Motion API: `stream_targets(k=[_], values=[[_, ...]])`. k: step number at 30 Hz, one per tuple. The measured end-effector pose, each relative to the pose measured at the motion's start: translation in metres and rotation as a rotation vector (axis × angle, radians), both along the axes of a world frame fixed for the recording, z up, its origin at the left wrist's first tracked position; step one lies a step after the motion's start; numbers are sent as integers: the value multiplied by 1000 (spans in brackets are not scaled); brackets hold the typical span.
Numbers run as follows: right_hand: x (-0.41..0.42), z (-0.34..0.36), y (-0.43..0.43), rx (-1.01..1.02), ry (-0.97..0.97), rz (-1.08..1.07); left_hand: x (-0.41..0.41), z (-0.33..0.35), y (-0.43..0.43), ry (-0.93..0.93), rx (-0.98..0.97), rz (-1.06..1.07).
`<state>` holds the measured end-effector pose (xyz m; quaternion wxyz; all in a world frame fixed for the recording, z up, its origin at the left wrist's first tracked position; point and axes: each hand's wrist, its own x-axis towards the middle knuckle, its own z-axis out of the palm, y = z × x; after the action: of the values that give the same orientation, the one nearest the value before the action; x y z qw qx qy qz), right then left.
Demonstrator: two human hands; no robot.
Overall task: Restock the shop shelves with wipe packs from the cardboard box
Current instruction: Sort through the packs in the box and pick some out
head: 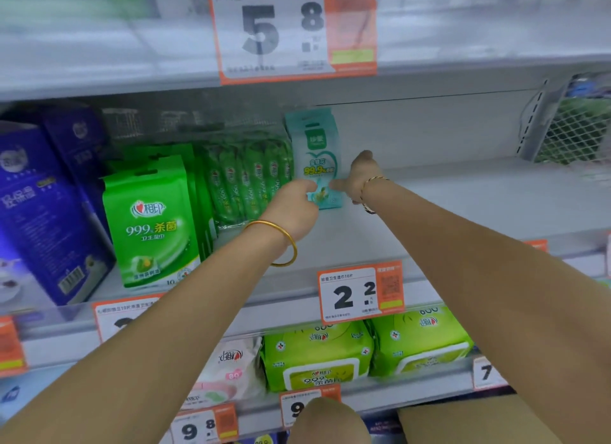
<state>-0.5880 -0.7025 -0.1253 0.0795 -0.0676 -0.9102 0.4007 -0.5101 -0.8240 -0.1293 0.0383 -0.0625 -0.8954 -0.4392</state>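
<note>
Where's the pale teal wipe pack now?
Head view: the teal wipe pack stands on the middle shelf between the left hand and right hand, right of the green wipe packs, above the 2.2 price tag.

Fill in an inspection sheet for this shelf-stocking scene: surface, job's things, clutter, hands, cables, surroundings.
Surface: grey shelf, bare to the right of the packs.
Job's things: teal wipe pack upright beside bundled green packs; cardboard box not in view.
Clutter: blue boxes at far left.
Hands: left hand grips the teal pack's lower edge; right hand holds its right edge.
Cables: nothing seen.
Surroundings: price tag below; light-green packs on lower shelf; mesh divider at right.
</note>
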Motion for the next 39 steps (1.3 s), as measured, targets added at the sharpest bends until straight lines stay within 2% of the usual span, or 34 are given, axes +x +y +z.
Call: stream_targets(k=[5, 8, 11, 14, 17, 21, 25, 29, 33, 37, 39], values=[[111, 6, 45, -250, 254, 127, 78, 2, 21, 167, 188, -187], [203, -20, 91, -330, 283, 140, 134, -28, 45, 152, 216, -376], [262, -83, 146, -291, 92, 45, 160, -89, 82, -17, 68, -523], [291, -167, 208, -200, -260, -81, 173, -155, 128, -211, -145, -635], [304, -252, 265, -106, -502, -289, 181, -200, 171, -288, -366, -772], [323, -332, 293, 2, -752, -427, 179, -229, 206, -389, -534, -887], [332, -384, 296, -128, -810, -674, 174, -247, 217, -454, -603, -919], [333, -415, 291, -259, -821, -808, 173, -252, 222, -467, -592, -936], [332, -424, 292, -211, -780, -818, 171, -256, 220, -485, -584, -919], [318, -390, 301, -112, -817, -703, 169, -256, 219, -504, -565, -888], [311, -361, 308, -196, -821, -616, 168, -257, 218, -555, -507, -821]])
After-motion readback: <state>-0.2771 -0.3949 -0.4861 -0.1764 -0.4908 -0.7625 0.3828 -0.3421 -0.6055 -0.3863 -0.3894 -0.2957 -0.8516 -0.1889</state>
